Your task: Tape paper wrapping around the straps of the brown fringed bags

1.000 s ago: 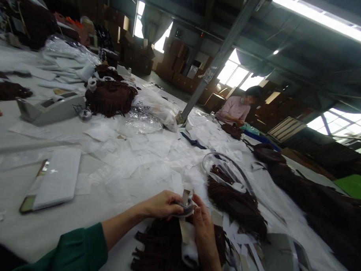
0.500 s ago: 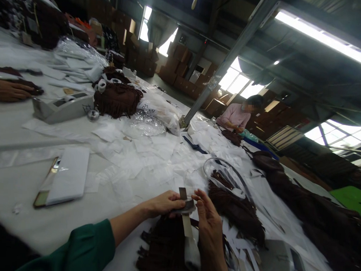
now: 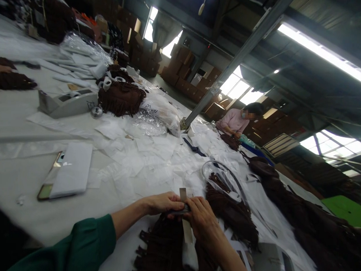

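Close in front of me, my left hand (image 3: 170,204) pinches a small dark flat piece (image 3: 182,209), possibly the end of a strap; its kind is partly hidden by fingers. My right hand (image 3: 201,217) is closed over the other end of that piece, its fingertips meeting the left ones. A narrow tan strip (image 3: 182,194) runs upright through the piece and shows again below the hands. Under them lies a dark brown fringed bag (image 3: 161,245), with a white wrapped roll-shaped part (image 3: 190,256) along it.
Right of my hands lie another brown fringed bag (image 3: 231,208) and a grey tape dispenser (image 3: 271,259). Leftward are a phone (image 3: 45,191) under a white card (image 3: 73,169) and a second tape dispenser (image 3: 67,104). White sheets (image 3: 150,150) cover mid-table. A co-worker (image 3: 236,119) is beyond the post (image 3: 211,93).
My right hand has moved in from the side, its raised fingers now closed over the dark piece. My left hand keeps its pinch. The co-worker's hand at far left has mostly left view.
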The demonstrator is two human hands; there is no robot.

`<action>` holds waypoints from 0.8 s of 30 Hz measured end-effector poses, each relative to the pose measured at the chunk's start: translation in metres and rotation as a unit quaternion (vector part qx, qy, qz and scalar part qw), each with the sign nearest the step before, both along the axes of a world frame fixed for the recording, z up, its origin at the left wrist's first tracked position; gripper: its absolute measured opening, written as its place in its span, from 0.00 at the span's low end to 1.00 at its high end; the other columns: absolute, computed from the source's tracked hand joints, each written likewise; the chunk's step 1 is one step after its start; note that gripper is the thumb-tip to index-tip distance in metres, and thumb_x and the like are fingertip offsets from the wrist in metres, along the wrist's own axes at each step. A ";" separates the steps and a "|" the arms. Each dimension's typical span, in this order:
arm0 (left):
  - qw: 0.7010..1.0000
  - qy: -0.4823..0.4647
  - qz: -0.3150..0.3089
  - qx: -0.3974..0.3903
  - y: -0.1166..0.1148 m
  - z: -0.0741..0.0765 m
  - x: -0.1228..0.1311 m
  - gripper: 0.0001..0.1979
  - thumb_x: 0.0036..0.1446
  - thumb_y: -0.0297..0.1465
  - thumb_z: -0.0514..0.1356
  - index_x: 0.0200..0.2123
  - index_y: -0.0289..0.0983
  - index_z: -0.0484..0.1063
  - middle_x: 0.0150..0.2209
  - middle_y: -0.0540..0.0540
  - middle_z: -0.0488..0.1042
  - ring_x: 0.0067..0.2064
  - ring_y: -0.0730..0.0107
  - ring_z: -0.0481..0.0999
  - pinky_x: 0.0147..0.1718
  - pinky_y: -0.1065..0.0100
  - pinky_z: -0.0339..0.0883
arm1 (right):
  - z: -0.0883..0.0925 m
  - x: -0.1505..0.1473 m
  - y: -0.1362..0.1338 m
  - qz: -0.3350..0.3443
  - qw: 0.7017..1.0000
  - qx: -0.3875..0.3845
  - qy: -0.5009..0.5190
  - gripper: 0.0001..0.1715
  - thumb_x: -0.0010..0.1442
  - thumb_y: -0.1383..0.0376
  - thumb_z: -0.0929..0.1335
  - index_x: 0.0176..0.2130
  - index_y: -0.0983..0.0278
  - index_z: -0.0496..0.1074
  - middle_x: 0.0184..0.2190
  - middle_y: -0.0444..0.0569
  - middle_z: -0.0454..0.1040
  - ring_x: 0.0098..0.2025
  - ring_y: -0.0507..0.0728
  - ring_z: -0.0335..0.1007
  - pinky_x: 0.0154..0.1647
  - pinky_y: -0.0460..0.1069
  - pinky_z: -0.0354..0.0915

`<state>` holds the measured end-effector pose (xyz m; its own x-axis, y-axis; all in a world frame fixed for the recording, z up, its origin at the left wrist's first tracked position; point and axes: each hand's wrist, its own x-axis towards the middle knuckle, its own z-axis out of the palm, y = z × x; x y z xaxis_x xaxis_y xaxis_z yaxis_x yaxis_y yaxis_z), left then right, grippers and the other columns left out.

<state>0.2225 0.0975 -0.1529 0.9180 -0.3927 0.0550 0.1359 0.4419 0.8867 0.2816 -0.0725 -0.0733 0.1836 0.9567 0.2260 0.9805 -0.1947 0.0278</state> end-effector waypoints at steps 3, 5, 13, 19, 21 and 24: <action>1.000 -0.004 0.016 -0.008 0.000 0.002 -0.002 0.25 0.47 0.49 0.66 0.35 0.32 0.72 0.24 0.53 0.66 0.21 0.81 0.57 0.20 0.73 0.48 | -0.004 0.004 0.000 0.014 1.000 0.011 0.003 0.11 0.65 0.67 0.60 0.44 0.65 0.68 0.36 0.55 0.73 0.39 0.62 0.67 0.40 0.56 0.67; 0.999 0.006 0.031 -0.024 0.000 0.004 -0.002 0.24 0.47 0.48 0.67 0.35 0.31 0.72 0.24 0.53 0.65 0.21 0.81 0.57 0.19 0.73 0.48 | -0.004 0.008 -0.003 0.010 1.000 0.018 0.020 0.13 0.65 0.67 0.60 0.48 0.65 0.68 0.39 0.55 0.74 0.40 0.62 0.68 0.42 0.56 0.67; 0.995 0.050 0.040 -0.079 0.004 0.001 0.000 0.23 0.46 0.47 0.66 0.30 0.30 0.71 0.21 0.53 0.64 0.17 0.84 0.54 0.16 0.74 0.43 | -0.001 0.002 -0.033 -0.004 0.999 0.050 -0.008 0.22 0.63 0.66 0.63 0.56 0.58 0.67 0.59 0.55 0.64 0.59 0.65 0.61 0.53 0.62 0.64; 0.997 0.043 0.026 -0.061 0.003 0.003 -0.003 0.23 0.44 0.46 0.68 0.30 0.30 0.73 0.22 0.52 0.66 0.17 0.82 0.57 0.16 0.74 0.45 | -0.014 -0.012 -0.026 -0.067 0.974 0.169 0.132 0.09 0.62 0.65 0.65 0.39 0.57 0.76 0.49 0.52 0.74 0.51 0.62 0.70 0.47 0.57 0.70; 0.998 0.033 0.029 -0.042 0.002 0.004 -0.003 0.23 0.44 0.46 0.68 0.31 0.30 0.73 0.23 0.52 0.66 0.18 0.81 0.58 0.17 0.74 0.47 | -0.014 -0.015 -0.019 -0.114 0.954 0.191 0.200 0.08 0.62 0.63 0.66 0.38 0.59 0.76 0.48 0.53 0.75 0.48 0.61 0.72 0.40 0.54 0.73; 0.999 0.015 0.036 -0.004 0.000 0.004 -0.003 0.22 0.43 0.46 0.67 0.30 0.31 0.74 0.23 0.52 0.67 0.20 0.80 0.59 0.18 0.73 0.48 | -0.015 -0.016 -0.013 -0.152 0.930 0.216 0.256 0.08 0.59 0.60 0.69 0.35 0.60 0.78 0.43 0.53 0.77 0.42 0.61 0.75 0.38 0.53 0.74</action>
